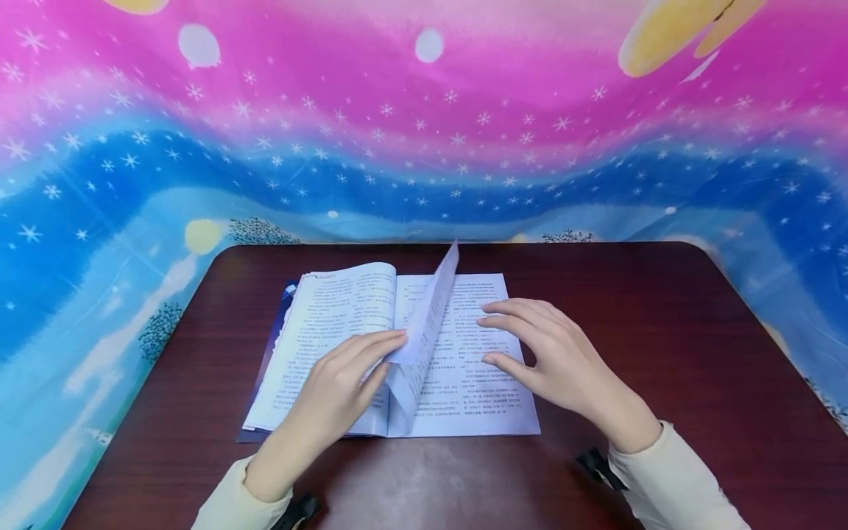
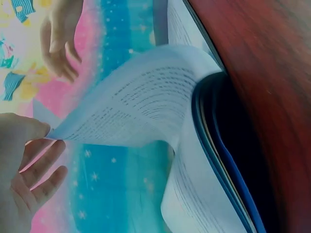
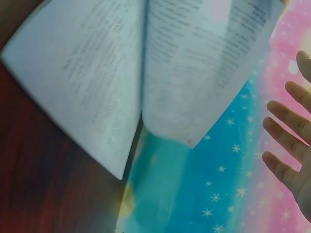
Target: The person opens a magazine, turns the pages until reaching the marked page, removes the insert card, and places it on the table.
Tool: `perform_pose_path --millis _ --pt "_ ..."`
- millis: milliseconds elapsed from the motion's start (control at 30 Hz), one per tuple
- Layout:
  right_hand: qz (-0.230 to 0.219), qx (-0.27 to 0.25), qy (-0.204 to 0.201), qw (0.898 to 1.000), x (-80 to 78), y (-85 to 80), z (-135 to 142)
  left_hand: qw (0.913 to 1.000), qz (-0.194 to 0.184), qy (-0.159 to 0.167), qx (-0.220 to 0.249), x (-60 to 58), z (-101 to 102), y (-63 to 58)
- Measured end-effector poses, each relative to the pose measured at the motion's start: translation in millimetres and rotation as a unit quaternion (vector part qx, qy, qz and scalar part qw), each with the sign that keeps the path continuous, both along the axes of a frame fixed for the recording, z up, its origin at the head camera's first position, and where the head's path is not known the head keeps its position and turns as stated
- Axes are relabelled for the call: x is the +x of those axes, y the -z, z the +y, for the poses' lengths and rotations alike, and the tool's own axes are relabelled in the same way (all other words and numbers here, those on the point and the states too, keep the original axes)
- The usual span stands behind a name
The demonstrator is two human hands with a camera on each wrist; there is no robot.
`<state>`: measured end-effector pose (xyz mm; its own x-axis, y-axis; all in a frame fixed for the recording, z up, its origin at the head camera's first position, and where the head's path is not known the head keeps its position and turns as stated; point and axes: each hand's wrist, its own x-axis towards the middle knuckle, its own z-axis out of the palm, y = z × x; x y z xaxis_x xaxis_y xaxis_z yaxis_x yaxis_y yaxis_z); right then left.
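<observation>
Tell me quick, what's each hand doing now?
Left hand: holding a raised page of the open book.
Right hand: open, holding nothing.

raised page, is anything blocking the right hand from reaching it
Nothing visible stands between the right hand and the raised page; the head view shows only a gap above the flat right page. The left hand pinches the raised page.

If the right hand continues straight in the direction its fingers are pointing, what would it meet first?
The right hand would probably meet the raised page first, though the hand's height above the flat page is unclear.
</observation>
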<state>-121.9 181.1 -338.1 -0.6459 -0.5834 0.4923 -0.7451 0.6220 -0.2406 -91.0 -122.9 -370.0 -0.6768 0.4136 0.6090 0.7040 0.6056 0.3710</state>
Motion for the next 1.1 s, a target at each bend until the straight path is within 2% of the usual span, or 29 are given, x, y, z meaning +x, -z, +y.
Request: perform_pose_path --millis 267,433,667,967,1100 --pt "-0.005 0.015 0.005 1.0 1.8 16.1 13.9 0.9979 0.021 -0.061 0.01 9.5 -28.0 5.0" --pt "-0.018 0.035 0.015 0.999 2.6 26.7 22.0 0.9958 0.01 -0.091 0.004 16.0 -44.2 6.4" --pt "-0.058 0.068 0.01 0.996 4.4 38.7 31.0 0.9908 -0.032 -0.131 -0.006 24.7 -60.6 8.3" --pt "-0.109 0.113 0.015 0.987 8.4 52.0 40.2 0.9852 -0.019 -0.169 -0.015 32.6 -75.0 9.9" --pt "-0.142 0.134 0.024 0.98 12.1 55.6 44.0 0.9796 -0.038 -0.196 -0.026 36.2 -82.9 14.7"
